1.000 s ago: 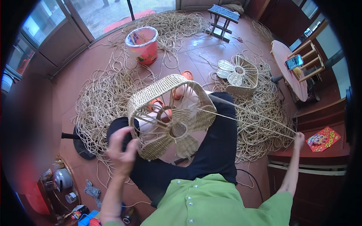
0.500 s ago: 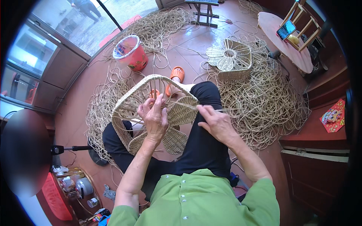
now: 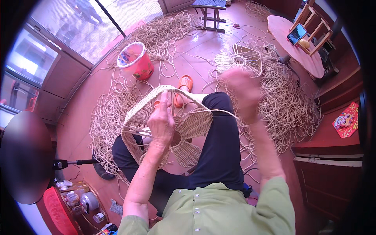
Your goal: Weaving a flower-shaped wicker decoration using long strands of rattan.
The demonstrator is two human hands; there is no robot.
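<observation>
A partly woven cord basket [image 3: 192, 124], with a rim and petal shapes, rests between my dark-trousered legs. My left hand [image 3: 160, 123] grips its spokes just below the upper rim, fingers bent. My right hand [image 3: 243, 90] is raised to the upper right of the basket, smeared by motion, so its fingers cannot be read. A pale strand of cord [image 3: 227, 112] runs from the weave out to the right, near that hand. Orange slippers [image 3: 186, 81] are on my feet beyond the basket.
Piles of cord [image 3: 278, 109] surround me. A pink bucket [image 3: 141, 68], a second woven piece [image 3: 223, 62], a stool [image 3: 209, 6], a phone [image 3: 296, 34] on a leaning tabletop [image 3: 282, 43], a red cabinet [image 3: 325, 172] and a cluttered low shelf [image 3: 78, 196] stand around.
My left hand moved from the left rim onto the spokes and stays there. My right hand came in from the far right, then swept upward off the weave.
</observation>
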